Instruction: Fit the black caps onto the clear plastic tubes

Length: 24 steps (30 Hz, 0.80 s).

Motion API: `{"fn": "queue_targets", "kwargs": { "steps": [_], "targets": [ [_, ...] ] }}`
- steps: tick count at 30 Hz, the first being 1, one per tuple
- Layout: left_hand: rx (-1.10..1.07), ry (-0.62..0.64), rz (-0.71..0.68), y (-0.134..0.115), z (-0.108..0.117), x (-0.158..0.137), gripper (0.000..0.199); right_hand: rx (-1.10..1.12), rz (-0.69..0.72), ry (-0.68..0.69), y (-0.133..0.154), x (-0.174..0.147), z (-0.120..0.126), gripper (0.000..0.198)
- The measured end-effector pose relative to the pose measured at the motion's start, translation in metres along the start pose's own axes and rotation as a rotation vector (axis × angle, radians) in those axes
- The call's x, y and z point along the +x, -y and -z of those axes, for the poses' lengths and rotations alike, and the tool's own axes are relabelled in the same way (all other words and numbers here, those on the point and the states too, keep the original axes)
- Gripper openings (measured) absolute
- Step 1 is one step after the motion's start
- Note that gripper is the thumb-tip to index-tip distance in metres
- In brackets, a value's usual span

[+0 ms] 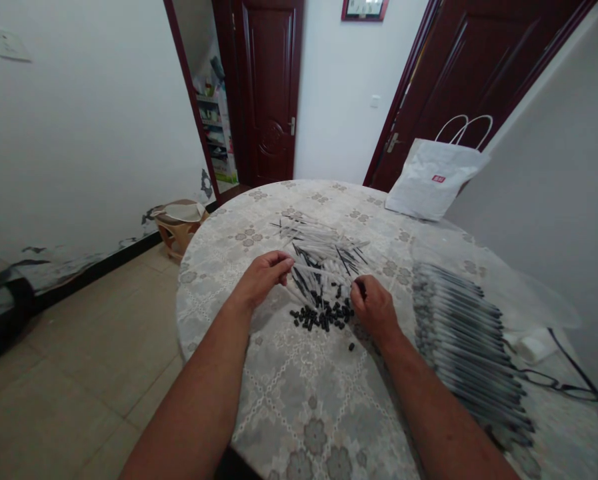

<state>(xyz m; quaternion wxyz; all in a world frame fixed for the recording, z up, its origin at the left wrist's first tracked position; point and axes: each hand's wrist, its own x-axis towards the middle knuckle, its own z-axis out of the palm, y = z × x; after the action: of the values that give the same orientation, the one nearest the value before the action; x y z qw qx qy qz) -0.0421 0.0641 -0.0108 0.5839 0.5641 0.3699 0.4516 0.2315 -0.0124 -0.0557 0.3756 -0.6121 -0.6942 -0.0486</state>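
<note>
A whitish translucent pen barrel (316,269) stretches between my two hands over the table. My left hand (265,277) pinches its left end with thumb and fingertips. At its right end, my right hand (376,308) is closed, with something small and dark showing between thumb and forefinger, perhaps a cap. Just below lies a pile of short black caps (323,317), and one loose cap (351,347) sits nearer to me. Behind the hands are scattered clear barrels (309,233) and thin dark refills (347,259), partly overlapping.
A large stack of assembled-looking pens (471,353) lies at the right, beside eyeglasses (561,385) and a white roll (533,348). A white paper bag (429,179) stands at the table's back right. The round table (279,413) has a patterned cloth. A brown stool (176,233) stands left.
</note>
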Motion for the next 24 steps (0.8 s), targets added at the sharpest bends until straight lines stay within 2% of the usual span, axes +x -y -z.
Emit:
{"fn": "queue_targets", "kwargs": {
  "steps": [3,5,9,13,17,24],
  "targets": [
    [-0.278,-0.083,0.081,0.007,-0.006,0.004,0.028,0.034,0.004,-0.024,-0.001,-0.001,-0.002,0.018],
    [-0.369,-0.093,0.124,0.009,-0.009,0.004,0.031,0.052,0.010,-0.024,-0.001,-0.001,-0.002,0.018],
    [-0.386,0.029,0.198,0.010,-0.016,-0.001,0.030,0.073,0.057,-0.001,0.002,-0.001,0.000,0.017],
    [-0.438,0.146,0.263,0.011,-0.022,-0.003,0.038,0.069,0.082,0.020,0.005,-0.001,0.001,0.016],
    [-0.523,0.111,0.213,0.011,-0.024,-0.002,0.017,0.079,0.082,0.031,0.008,0.000,0.005,0.015],
    [-0.599,-0.015,0.100,0.012,-0.023,0.002,0.017,0.052,0.201,0.193,0.015,0.001,0.007,0.014]
  ]
}}
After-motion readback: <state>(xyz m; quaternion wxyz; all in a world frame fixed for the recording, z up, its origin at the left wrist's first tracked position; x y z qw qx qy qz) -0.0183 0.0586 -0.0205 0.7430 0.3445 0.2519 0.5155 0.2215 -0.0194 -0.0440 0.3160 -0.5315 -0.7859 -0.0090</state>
